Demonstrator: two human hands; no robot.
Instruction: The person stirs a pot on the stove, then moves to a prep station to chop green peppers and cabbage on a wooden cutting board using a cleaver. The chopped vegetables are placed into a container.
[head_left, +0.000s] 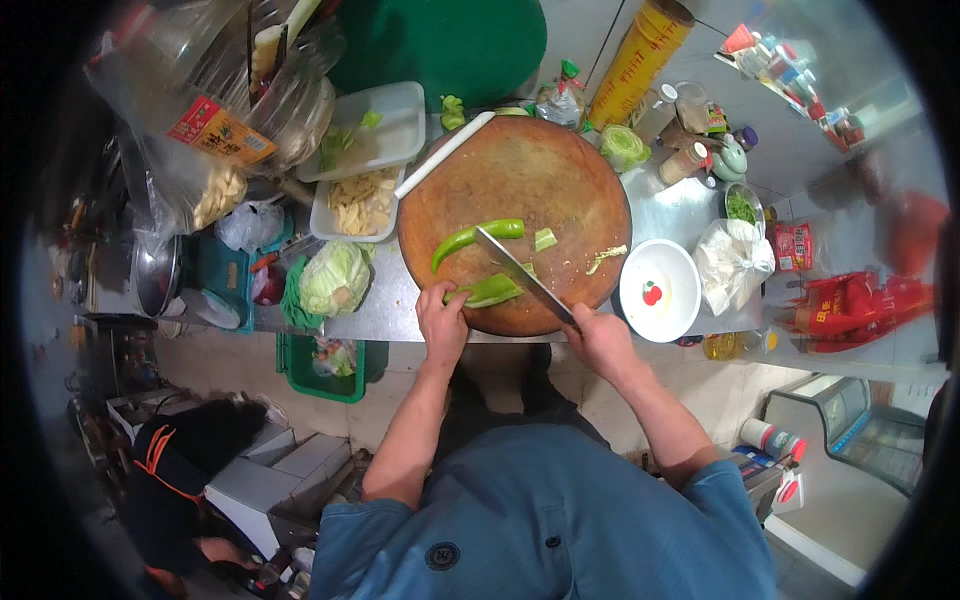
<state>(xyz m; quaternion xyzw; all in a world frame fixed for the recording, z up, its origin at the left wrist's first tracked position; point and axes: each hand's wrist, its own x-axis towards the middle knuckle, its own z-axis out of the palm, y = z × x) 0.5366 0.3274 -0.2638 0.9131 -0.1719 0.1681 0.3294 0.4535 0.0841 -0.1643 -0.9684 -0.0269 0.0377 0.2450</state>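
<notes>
A round wooden chopping block (555, 172) lies before me. At its front left edge, my left hand (442, 319) presses its fingers on a cut green pepper (491, 291). My right hand (606, 341) grips the handle of a kitchen knife (525, 274), whose blade is seen nearly edge-on and slants over the block. The blade's far end meets or overlaps a long green pepper (469, 236) behind the cut one; I cannot tell whether they touch. A small pale-green piece (545, 239) lies right of the blade, and pale scraps (606, 257) sit near the right edge.
A white stalk (444, 155) rests along the block's back left rim. Left stand a cabbage (335, 277) and a tub of pale slices (360, 199). Right are a white bowl (660, 300) and a knotted plastic bag (731, 262). Another person (169, 487) is at lower left.
</notes>
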